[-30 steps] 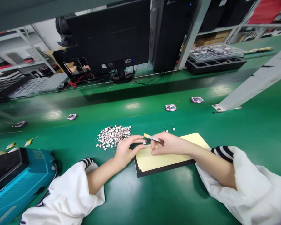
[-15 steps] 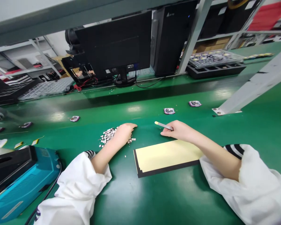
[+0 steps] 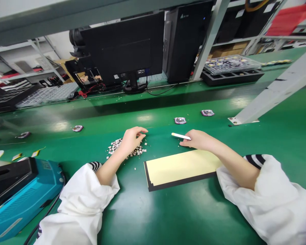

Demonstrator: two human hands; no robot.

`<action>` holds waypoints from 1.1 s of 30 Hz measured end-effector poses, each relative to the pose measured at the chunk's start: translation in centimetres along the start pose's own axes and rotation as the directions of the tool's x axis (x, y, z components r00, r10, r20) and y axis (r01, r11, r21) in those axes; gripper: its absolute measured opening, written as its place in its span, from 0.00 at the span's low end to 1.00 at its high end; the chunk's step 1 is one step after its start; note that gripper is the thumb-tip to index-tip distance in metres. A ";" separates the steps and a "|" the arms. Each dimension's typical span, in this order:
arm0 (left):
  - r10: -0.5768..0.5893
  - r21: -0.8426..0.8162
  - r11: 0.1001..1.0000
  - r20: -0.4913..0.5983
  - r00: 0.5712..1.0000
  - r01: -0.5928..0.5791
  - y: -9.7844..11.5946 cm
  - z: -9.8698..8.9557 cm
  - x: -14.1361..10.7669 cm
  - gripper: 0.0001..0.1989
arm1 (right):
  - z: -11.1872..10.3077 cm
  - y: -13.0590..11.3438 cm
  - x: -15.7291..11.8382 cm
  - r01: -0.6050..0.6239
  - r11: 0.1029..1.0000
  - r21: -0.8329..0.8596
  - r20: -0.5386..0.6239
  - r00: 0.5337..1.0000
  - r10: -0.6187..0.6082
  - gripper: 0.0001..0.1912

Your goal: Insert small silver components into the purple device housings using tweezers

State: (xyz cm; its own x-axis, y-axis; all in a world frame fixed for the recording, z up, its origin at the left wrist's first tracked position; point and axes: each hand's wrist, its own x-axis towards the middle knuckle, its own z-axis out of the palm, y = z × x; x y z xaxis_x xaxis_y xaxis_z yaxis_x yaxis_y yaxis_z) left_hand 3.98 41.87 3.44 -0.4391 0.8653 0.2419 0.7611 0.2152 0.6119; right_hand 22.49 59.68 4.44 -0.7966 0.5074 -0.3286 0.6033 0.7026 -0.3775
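My left hand (image 3: 131, 139) hovers over a pile of small, pale, square pieces (image 3: 114, 146). Its thumb and forefinger reach to the right with a gap between them, and I see nothing held there. The hand hides the middle of the pile. My right hand (image 3: 197, 139) grips a slim, flat, light-coloured tool (image 3: 180, 135) with a yellowish tip pointing left; its exact kind is unclear. Below the right hand lies a long yellow sheet (image 3: 181, 168) with a black border, its right end hidden by the forearm and sleeve.
Small square modules with purplish edges (image 3: 180, 120) lie in a row across the green bench (image 3: 153, 217). A blue and black machine (image 3: 28, 197) stands at left. A slanted white post (image 3: 272, 92) rises at right. Behind are a monitor (image 3: 127, 47) and stacked trays (image 3: 232, 69).
My left hand has lifted a little from the pile, its thumb and forefinger now showing apart. The tool in my right hand has turned, showing a brighter face. The view has shifted slightly.
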 end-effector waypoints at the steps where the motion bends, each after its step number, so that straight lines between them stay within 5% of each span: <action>1: -0.026 -0.060 0.998 -0.010 1.000 0.026 0.0 -0.1 0.0 0.07 | -0.1 0.2 0.1 0.001 1.000 -0.010 0.006 1.000 0.000 0.13; 6: -0.135 -0.345 0.928 0.041 0.990 0.141 0.3 0.2 -0.7 0.09 | -0.2 -0.2 -0.6 0.133 0.991 -0.015 0.071 0.989 -0.132 0.10; 11: -0.242 -0.522 0.793 0.205 0.948 0.315 0.9 0.8 -2.6 0.11 | 1.1 -2.5 -2.2 0.461 0.881 0.108 0.386 0.797 -0.465 0.10; 13: -0.301 -0.572 0.707 0.289 0.909 0.416 1.2 1.0 -3.4 0.10 | 1.7 -3.0 -2.6 0.496 0.862 0.100 0.410 0.769 -0.490 0.11; 16: -0.294 -0.570 0.686 0.353 0.888 0.453 1.6 1.3 -4.2 0.06 | 2.4 -2.9 -2.7 0.490 0.870 0.052 0.386 0.794 -0.470 0.12; 23: -0.142 -0.498 0.821 0.294 0.945 0.278 1.3 2.4 -5.8 0.06 | 2.5 -2.3 -3.0 0.482 0.876 -0.009 0.342 0.825 -0.450 0.11; 29: -0.012 -0.473 0.867 0.292 0.956 0.155 0.8 3.3 -6.0 0.09 | 5.8 -6.2 -5.3 0.498 0.867 0.007 0.078 0.864 -0.497 0.06; 33: 0.056 -0.440 0.895 0.272 0.961 0.072 1.0 3.2 -5.9 0.09 | 9.5 -7.7 -6.9 0.594 0.764 -0.252 -0.019 0.786 -0.618 0.12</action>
State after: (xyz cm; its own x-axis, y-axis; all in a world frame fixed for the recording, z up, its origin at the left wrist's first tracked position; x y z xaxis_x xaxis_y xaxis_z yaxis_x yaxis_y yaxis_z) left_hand 8.86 38.44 0.26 -0.2495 0.9664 0.0622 0.4396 0.0557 0.8965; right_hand 23.67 46.00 1.38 -0.9996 -0.0260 -0.0087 -0.0228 0.9639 -0.2655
